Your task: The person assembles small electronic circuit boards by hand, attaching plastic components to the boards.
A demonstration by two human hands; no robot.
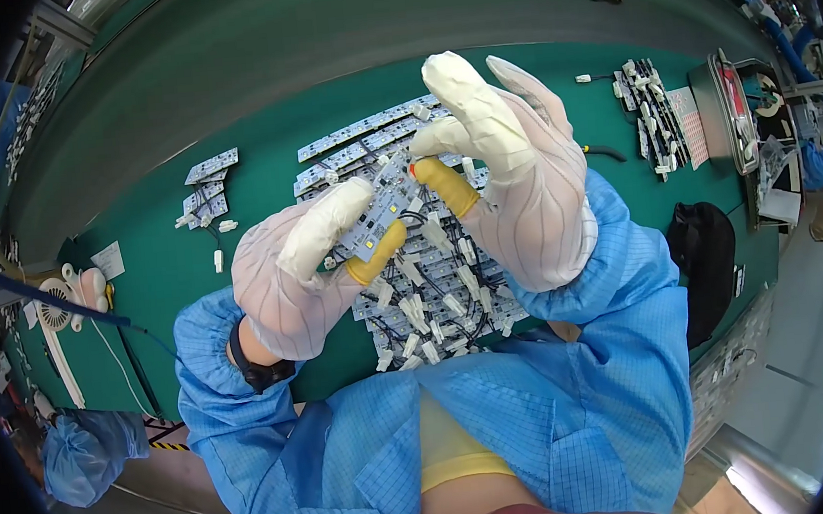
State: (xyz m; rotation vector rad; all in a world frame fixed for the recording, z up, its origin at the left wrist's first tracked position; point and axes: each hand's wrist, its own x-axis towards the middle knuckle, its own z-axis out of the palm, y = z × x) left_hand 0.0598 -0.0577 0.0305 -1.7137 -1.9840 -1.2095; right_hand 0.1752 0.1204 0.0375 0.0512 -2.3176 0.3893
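Note:
My left hand (309, 261), in a pale striped glove with white and yellow finger covers, grips a short white LED circuit board (383, 215) between thumb and fingers. The board is tilted above the pile. At its far end, my right hand (511, 160) pinches with the yellow-covered thumb and bent index finger; its other fingers stretch upward. A tiny red-orange spot shows at that thumb's tip; what it is, I cannot make out. Beneath both hands lie rows of LED boards (361, 127) with black wires and white connectors (414, 311), partly hidden by the hands.
A few LED boards (206, 197) lie at left, near a small fan (58, 300). On the right are a stack of wired boards (654, 118), a metal bin (727, 117) and a black cloth bag (704, 266). A raised ledge (316, 55) runs along the back of the green table.

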